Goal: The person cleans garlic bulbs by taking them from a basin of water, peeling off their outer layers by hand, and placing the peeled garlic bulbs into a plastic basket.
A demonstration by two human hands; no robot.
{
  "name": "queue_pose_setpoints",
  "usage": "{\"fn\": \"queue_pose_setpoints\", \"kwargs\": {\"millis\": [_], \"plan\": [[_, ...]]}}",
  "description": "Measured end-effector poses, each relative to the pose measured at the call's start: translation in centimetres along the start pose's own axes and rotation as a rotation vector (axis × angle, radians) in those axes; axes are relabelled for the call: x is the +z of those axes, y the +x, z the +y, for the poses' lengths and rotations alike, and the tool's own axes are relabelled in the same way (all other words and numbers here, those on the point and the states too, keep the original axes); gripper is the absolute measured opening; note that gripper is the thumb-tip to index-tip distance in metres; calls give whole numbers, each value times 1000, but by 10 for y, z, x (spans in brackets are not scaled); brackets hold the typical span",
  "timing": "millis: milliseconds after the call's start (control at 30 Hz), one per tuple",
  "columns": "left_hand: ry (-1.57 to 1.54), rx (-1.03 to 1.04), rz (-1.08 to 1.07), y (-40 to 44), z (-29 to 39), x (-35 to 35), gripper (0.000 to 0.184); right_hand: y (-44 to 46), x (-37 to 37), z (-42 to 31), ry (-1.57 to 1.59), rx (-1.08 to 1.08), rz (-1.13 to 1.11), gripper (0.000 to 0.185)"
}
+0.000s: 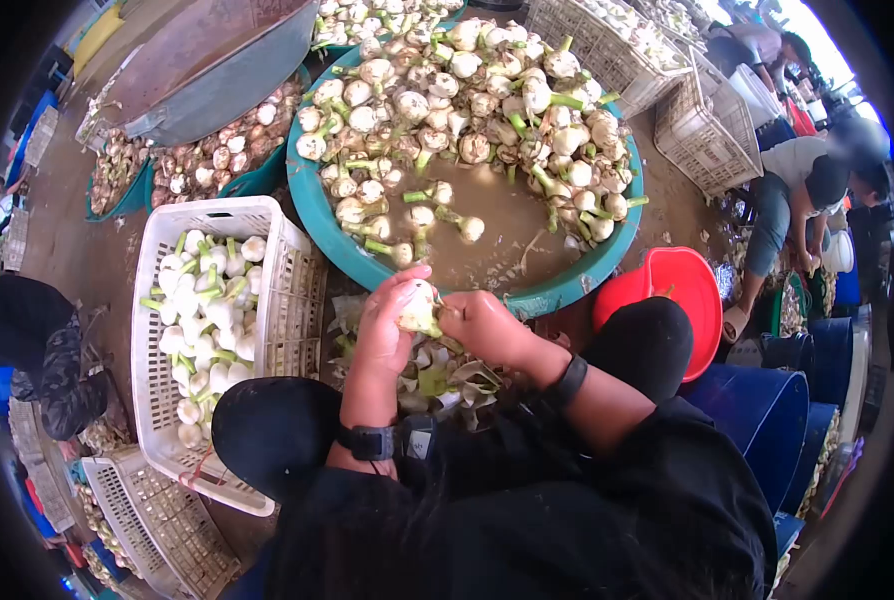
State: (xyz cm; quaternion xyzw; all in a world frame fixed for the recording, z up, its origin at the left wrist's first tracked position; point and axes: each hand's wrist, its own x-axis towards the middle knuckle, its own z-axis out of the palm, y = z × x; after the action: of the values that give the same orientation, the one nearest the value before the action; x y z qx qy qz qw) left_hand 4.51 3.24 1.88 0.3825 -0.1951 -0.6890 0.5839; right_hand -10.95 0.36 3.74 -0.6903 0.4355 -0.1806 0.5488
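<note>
A garlic bulb [419, 308], white with a green stem, rests in my left hand [383, 312], whose fingers curl round it above my lap. At the bulb's right side, my right hand [478, 323] is closed with thumb and fingers pinched on its stem end; exactly what lies between the fingertips is partly hidden. Just beyond both hands stands a wide teal tub [312, 222] of muddy water, heaped with unpeeled garlic bulbs [475, 148]. Peeled-off garlic skins [445, 380] lie on the ground below my hands.
Left of me a white plastic crate [152, 330] holds clean garlic bulbs [210, 305]. A red basin [689, 310] sits right of my knee, near blue barrels [752, 415]. More crates [707, 135] stand at the back right. Other people [817, 180] crouch at right and left.
</note>
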Motion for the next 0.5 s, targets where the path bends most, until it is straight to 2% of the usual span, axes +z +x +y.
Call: {"fn": "queue_pose_setpoints", "kwargs": {"millis": [33, 67, 100, 167, 200, 233, 300, 333, 367, 433, 467, 500], "plan": [[2, -1, -1, 0, -2, -2, 33, 2, -1, 0, 271, 196, -83, 24], [-20, 41, -45, 0, -3, -3, 36, 1, -4, -1, 385, 265, -98, 22], [-41, 83, -90, 0, -2, -2, 38, -2, -4, -7, 387, 263, -95, 22], [56, 114, -105, 1, 4, -1, 39, -7, -4, -16, 638, 259, -95, 18], [151, 146, -114, 1, 8, 1, 41, -9, -6, -11, 327, 216, -103, 14], [153, 141, -118, -1, 12, 2, 41, -8, -5, -7, 330, 218, -98, 14], [568, -99, 41, -5, 20, 7, 42, -5, -4, 0, -342, -589, 355, 17], [720, -111, 23, -8, 21, 12, 46, -7, -7, 2, -393, -588, 309, 21], [724, -117, 21, -12, 21, 14, 46, -7, -7, 3, -389, -582, 312, 21], [756, -52, -81, -19, 21, 18, 52, -5, -7, 7, -64, 19, 133, 19], [759, -18, -140, -23, 22, 22, 55, 0, -11, 14, 224, 278, 63, 16], [763, -24, -149, -28, 23, 24, 55, 0, -13, 15, 230, 281, 72, 16]]}}
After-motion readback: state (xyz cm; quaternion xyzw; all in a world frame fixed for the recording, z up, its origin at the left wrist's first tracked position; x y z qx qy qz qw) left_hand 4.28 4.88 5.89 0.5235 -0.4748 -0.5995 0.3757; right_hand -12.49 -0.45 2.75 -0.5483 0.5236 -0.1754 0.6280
